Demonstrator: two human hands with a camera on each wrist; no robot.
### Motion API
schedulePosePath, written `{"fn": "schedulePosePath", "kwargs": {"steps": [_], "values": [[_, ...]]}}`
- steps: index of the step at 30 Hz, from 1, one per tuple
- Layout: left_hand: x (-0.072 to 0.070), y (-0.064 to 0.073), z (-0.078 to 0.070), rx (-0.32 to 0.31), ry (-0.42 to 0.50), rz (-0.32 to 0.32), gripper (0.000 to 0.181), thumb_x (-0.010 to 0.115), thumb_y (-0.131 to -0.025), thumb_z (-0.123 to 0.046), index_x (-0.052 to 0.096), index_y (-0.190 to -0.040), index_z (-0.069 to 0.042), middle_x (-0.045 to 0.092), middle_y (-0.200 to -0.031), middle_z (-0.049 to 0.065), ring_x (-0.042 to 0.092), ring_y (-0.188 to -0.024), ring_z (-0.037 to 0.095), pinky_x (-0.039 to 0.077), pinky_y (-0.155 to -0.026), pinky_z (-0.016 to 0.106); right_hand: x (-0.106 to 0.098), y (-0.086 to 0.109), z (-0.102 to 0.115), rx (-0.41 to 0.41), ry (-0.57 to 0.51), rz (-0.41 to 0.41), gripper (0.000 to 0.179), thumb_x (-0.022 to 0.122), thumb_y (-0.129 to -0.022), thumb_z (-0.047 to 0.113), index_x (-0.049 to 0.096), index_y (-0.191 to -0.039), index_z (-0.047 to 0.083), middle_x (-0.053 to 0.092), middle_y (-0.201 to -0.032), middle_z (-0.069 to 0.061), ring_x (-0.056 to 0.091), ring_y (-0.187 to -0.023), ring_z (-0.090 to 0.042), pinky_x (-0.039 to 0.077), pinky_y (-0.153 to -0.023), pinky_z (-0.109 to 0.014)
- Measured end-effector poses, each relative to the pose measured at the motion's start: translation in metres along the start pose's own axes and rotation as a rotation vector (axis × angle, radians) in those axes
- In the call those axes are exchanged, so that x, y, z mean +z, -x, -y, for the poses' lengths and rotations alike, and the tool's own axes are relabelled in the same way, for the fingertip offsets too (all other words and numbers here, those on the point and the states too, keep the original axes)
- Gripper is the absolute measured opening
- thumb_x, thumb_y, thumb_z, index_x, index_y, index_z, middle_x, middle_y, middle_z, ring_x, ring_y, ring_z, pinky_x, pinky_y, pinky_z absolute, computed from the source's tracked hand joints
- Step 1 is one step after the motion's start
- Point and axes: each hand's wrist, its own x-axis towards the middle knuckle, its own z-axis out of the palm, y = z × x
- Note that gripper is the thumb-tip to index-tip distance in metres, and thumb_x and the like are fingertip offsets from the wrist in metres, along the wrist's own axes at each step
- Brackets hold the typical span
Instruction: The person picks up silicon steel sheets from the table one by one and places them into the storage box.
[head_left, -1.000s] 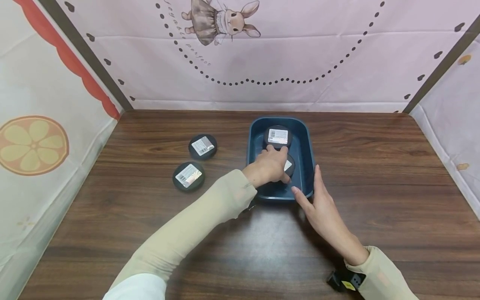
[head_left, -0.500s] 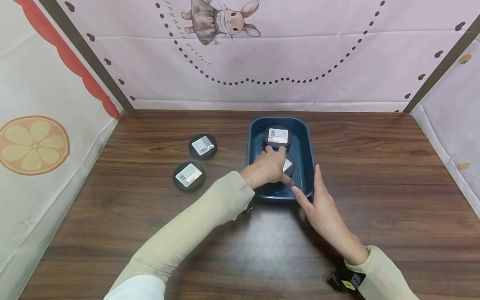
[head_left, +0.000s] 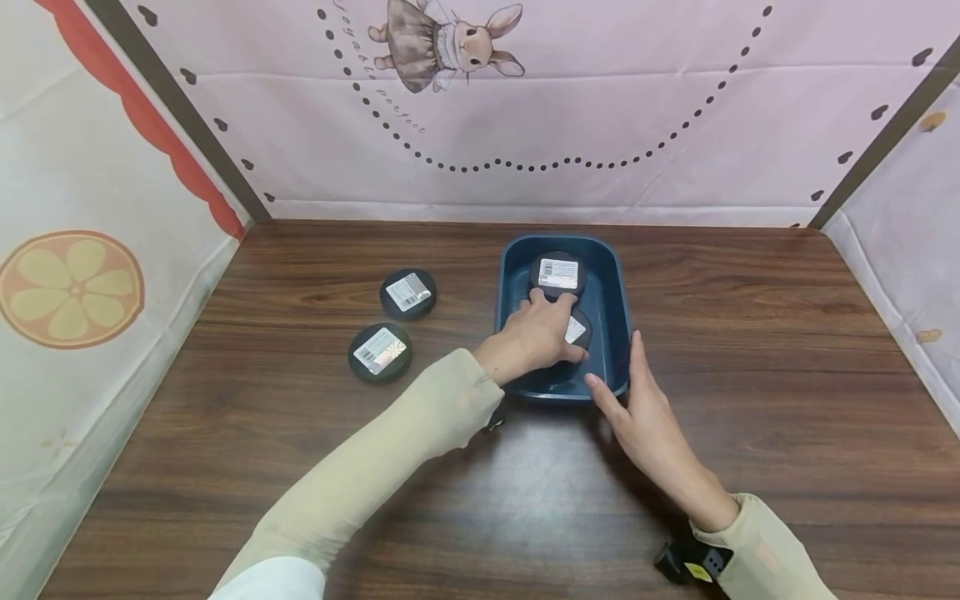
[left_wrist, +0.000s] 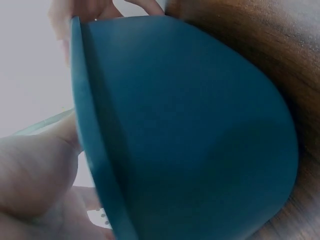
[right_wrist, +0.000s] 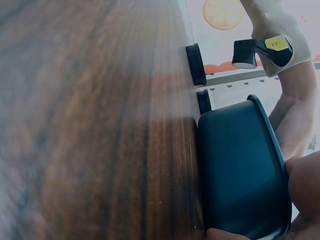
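The tray [head_left: 609,333] sits just right of the frame's centre. Inside it, the left hand [head_left: 534,335] pinches the lower disc [head_left: 577,330], just below the upper disc [head_left: 558,273]. The right hand [head_left: 654,423], fingers straight, touches the tray's lower right corner.

On the tabletop [head_left: 750,350] before me, the tray [head_left: 609,362] holds a near disc [head_left: 578,330] and, behind it, a far disc [head_left: 558,274]. Left of the tray, a third disc [head_left: 408,293] lies behind and slightly right of a fourth disc [head_left: 380,352].
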Motion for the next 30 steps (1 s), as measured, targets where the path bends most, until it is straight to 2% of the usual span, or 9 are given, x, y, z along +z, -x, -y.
{"fn": "schedulePosePath", "kwargs": {"steps": [4,9,17,26,30], "values": [[0.000,0.007,0.001,0.031,-0.010,-0.054,0.080,0.076,-0.087,-0.046,0.040,-0.152,-0.015,0.044,-0.146,0.025,0.055,-0.119,0.032,0.054,-0.099,0.045,0.000,0.000,0.000,0.001,-0.002,0.004,0.095,0.047,-0.102,0.054,-0.018,-0.159,0.014,0.000,-0.169,-0.019,0.017,-0.154,-0.041,0.021,-0.119,-0.062],[-0.001,0.015,0.002,0.098,-0.043,-0.110,0.072,0.072,-0.090,-0.046,0.046,-0.148,-0.012,0.050,-0.142,0.023,0.058,-0.111,0.030,0.056,-0.095,0.043,0.000,0.000,0.001,0.001,0.007,0.000,0.095,0.047,-0.102,0.054,-0.017,-0.159,0.013,0.001,-0.169,-0.020,0.017,-0.154,-0.041,0.021,-0.120,-0.062],[0.000,0.026,0.007,0.142,-0.093,-0.218,0.054,0.065,-0.096,-0.041,0.058,-0.137,-0.006,0.062,-0.128,0.017,0.062,-0.103,0.025,0.056,-0.091,0.038,0.001,0.001,0.000,-0.004,0.009,-0.009,0.096,0.048,-0.101,0.054,-0.016,-0.159,0.013,0.001,-0.169,-0.019,0.016,-0.154,-0.040,0.021,-0.120,-0.062],[0.003,0.037,0.012,0.145,0.005,-0.317,0.040,0.063,-0.098,-0.031,0.064,-0.132,-0.010,0.065,-0.128,0.015,0.060,-0.107,0.027,0.049,-0.093,0.044,0.002,0.000,-0.001,0.001,0.009,-0.013,0.095,0.049,-0.102,0.052,-0.016,-0.159,0.014,0.001,-0.169,-0.019,0.015,-0.154,-0.040,0.021,-0.120,-0.062],[0.006,0.043,0.015,0.178,0.030,-0.367,0.036,0.064,-0.097,-0.028,0.066,-0.129,-0.011,0.066,-0.125,0.013,0.061,-0.105,0.025,0.048,-0.088,0.041,0.001,0.000,-0.001,0.001,0.013,-0.018,0.095,0.048,-0.102,0.053,-0.015,-0.159,0.013,0.001,-0.169,-0.019,0.015,-0.155,-0.040,0.020,-0.121,-0.061]]}}
